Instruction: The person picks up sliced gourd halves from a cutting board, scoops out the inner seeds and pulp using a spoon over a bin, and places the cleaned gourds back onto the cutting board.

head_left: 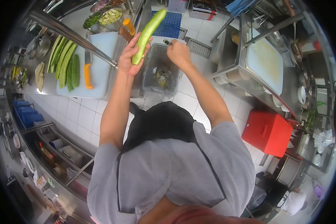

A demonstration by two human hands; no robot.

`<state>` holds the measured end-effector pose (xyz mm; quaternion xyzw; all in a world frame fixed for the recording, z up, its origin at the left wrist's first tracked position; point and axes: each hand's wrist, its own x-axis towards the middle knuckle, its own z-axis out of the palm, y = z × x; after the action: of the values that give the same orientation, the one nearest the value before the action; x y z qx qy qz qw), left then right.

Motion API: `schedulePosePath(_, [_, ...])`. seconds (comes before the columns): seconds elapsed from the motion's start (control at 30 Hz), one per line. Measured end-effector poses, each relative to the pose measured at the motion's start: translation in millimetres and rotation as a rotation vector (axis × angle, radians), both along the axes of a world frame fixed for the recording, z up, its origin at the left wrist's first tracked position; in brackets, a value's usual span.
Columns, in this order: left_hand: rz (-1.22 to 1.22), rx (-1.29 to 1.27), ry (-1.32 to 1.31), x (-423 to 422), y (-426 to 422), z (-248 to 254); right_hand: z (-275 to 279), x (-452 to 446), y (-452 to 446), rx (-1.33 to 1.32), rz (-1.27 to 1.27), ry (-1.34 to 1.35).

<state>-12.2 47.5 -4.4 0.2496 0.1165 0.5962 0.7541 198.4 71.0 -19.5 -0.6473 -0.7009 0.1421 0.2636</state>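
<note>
My left hand (132, 54) is closed around the lower part of a long, mostly peeled cucumber (150, 31), which points up and to the right. In my right hand (178, 53) is a small peeler (167, 42), largely covered by the fingers and held apart from the cucumber. Below and between both hands stands a grey plastic bin (148, 76) with scraps (161, 77) at its bottom. On the white cutting board (100, 56) to the left lie several peeled cucumbers (64, 56), dark green cucumbers (75, 71) and a knife with a yellow-orange handle (87, 76).
A metal rail (74, 35) crosses above the left counter. Bowls of chopped vegetables (111, 16) and an orange-capped bottle (128, 27) stand beyond the board. At right are another cutting board (265, 61) and a red box (268, 132). A person in white (293, 203) is at lower right.
</note>
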Motion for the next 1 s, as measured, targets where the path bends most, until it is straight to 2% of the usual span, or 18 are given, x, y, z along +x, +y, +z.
schedulePosePath(0.2, [0.044, 0.035, 0.191, 15.7, -5.8, 4.6, 67.3, -3.0, 24.5, 0.260, 0.148, -0.242])
schedulePosePath(0.27, [0.061, 0.048, 0.218, 22.4, -5.1, 8.1, 83.7, -8.3, 30.0, 0.211, 0.214, -0.324])
schedulePosePath(0.43, [0.121, -0.003, 0.284, 26.3, 6.0, 10.2, 86.8, -29.4, 6.0, 0.254, 0.344, -0.427])
schedulePosePath(0.57, [0.142, 0.032, 0.312, 33.2, 8.7, 15.1, 89.5, -22.3, 13.7, 0.211, 0.338, -0.359])
schedulePosePath(0.67, [0.173, -0.063, 0.346, 29.6, 16.7, 14.1, 84.0, -32.5, -9.4, 0.255, 0.388, -0.371])
schedulePosePath(0.8, [0.194, -0.051, 0.340, 36.2, 23.3, 10.0, 86.6, -30.5, 3.5, 0.177, 0.292, -0.289])
schedulePosePath(0.93, [0.209, -0.120, 0.303, 34.0, 34.6, 8.5, 76.1, -42.8, -24.2, 0.172, 0.397, -0.316])
schedulePosePath(1.0, [0.222, -0.135, 0.257, 38.8, 32.4, 6.6, 77.5, -35.9, -16.8, 0.156, 0.348, -0.235])
